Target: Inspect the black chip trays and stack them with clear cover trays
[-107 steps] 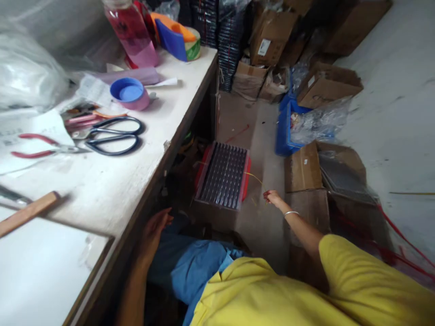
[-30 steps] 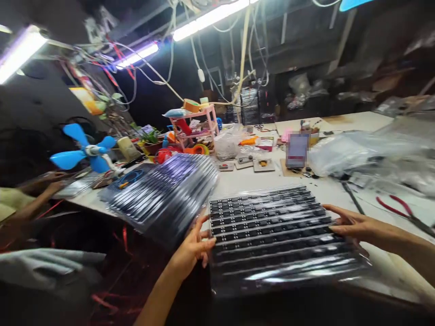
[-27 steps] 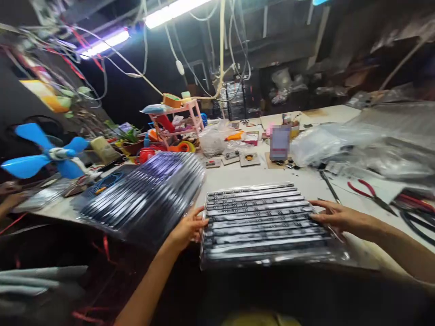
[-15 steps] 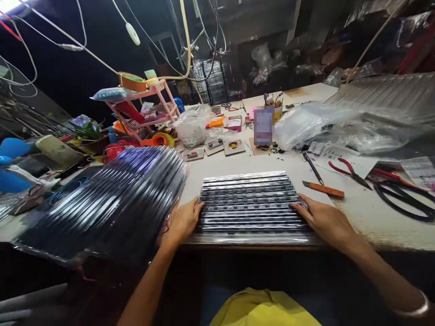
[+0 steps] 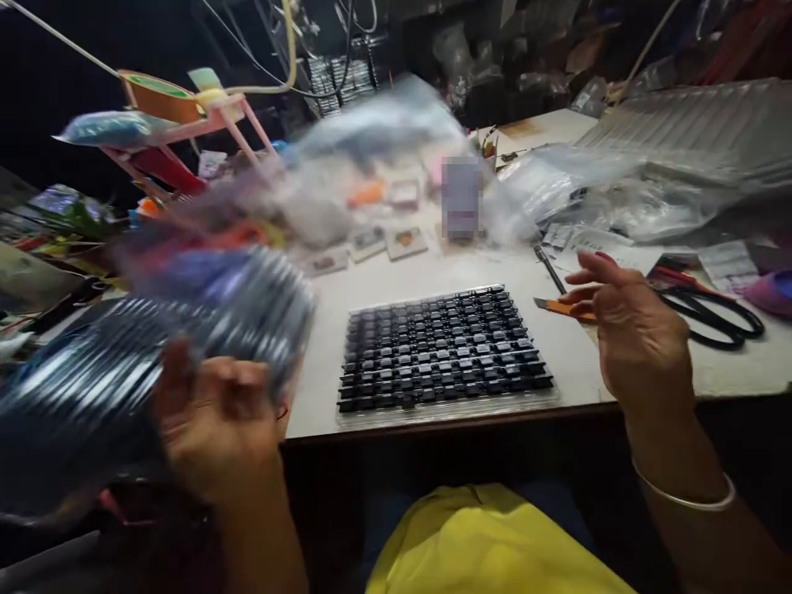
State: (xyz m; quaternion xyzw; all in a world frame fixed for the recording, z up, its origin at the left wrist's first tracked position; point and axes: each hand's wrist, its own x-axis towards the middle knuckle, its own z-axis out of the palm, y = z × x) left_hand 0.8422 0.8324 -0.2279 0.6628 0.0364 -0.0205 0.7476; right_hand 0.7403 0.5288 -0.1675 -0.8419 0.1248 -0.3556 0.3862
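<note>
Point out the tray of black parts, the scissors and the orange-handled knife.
Tray (image 5: 442,355), head view: middle of the rows of black parts.
Scissors (image 5: 718,312), head view: black handle loop.
Knife (image 5: 560,307), head view: orange handle, next to the right hand (image 5: 637,338).

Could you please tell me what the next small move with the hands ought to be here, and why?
Probably bring the right hand down to the tray of black parts. The tray lies at the table edge, touched by neither hand. The left hand is blurred, and its grip cannot be read.
</note>
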